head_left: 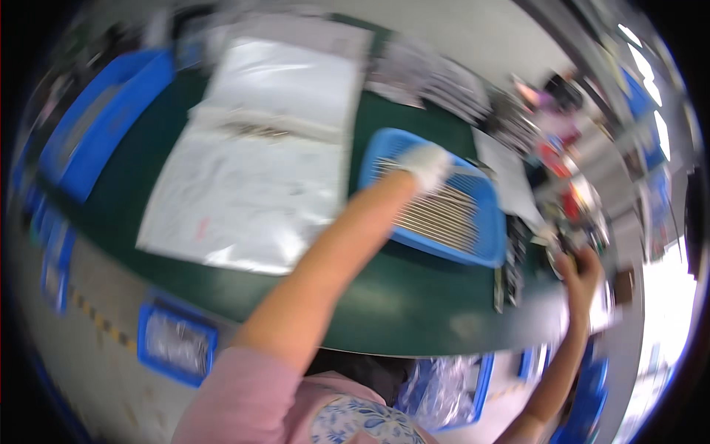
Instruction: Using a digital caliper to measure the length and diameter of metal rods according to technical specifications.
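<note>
Thin metal rods point(436, 211) lie side by side in the blue tray point(488, 251) on the table point(399, 303) — long axes running left-right, slightly downhill. My left hand point(427, 164), white-gloved, rests on their upper-left ends; can't tell its grip. Right hand point(580, 270) sits well off to the right, fingers curled — around what, can't tell.

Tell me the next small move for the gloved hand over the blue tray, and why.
Probably lower the left hand and pinch a few rods. It sits, gloved, over the far end of the blue tray, where the thin rods lie in rows, and motion blur hides whether it grips any. The right hand is busy at the table's edge.
</note>
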Motion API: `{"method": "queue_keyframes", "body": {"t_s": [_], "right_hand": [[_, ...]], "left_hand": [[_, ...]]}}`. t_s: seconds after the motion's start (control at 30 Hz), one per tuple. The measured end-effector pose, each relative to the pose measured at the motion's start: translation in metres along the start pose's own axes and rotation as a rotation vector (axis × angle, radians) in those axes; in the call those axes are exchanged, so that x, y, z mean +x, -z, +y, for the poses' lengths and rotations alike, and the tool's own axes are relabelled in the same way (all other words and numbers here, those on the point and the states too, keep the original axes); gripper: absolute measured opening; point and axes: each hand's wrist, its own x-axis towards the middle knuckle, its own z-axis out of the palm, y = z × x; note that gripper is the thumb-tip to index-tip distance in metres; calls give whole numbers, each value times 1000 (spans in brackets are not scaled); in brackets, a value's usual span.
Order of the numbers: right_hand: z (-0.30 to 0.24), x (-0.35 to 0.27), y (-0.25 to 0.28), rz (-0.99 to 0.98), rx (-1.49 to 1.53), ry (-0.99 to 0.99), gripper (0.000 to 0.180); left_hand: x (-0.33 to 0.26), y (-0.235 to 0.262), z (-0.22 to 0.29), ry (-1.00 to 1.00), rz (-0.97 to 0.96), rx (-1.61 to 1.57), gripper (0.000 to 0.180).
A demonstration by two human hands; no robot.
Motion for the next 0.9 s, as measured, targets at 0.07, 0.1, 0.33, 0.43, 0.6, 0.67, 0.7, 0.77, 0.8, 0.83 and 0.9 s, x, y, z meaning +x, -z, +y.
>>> {"method": "queue_keyframes", "body": {"t_s": [0.07, 0.1, 0.33, 0.43, 0.6, 0.67, 0.7, 0.77, 0.8, 0.83, 0.9], "right_hand": [[-35, -21, -17, 87, -256, 252, 34], [-45, -28, -16, 85, -315, 289, 35], [-44, -54, -6, 83, -508, 577, 39], [-47, -55, -28, 72, -392, 621, 39], [-49, -76, -66, -270, -96, 458, 38], [-64, -88, -89, -385, -6, 477, 37], [-73, -94, -98, -433, 11, 495, 37], [-92, -102, -115, -522, 77, 518, 35], [-101, -105, -121, -565, 139, 521, 36], [-105, -106, -127, -588, 157, 546, 34], [-108, -103, -135, -607, 188, 561, 33]], "left_hand": [[-13, 2, -6, -68, 418, -319, 15], [-12, -3, -5, -151, 701, -305, 18], [-76, 74, 39, -90, 430, -1701, 48], [-131, 86, 24, -99, 390, -1756, 52], [-220, 65, 14, 523, 578, -1145, 58], [-249, 60, 16, 571, 529, -971, 66], [-260, 59, 16, 741, 484, -1145, 68], [-283, 58, 10, 784, 479, -1141, 67], [-294, 59, 12, 799, 498, -1136, 66], [-298, 55, 15, 841, 510, -1265, 66], [-300, 57, 29, 941, 512, -1332, 63]]}}
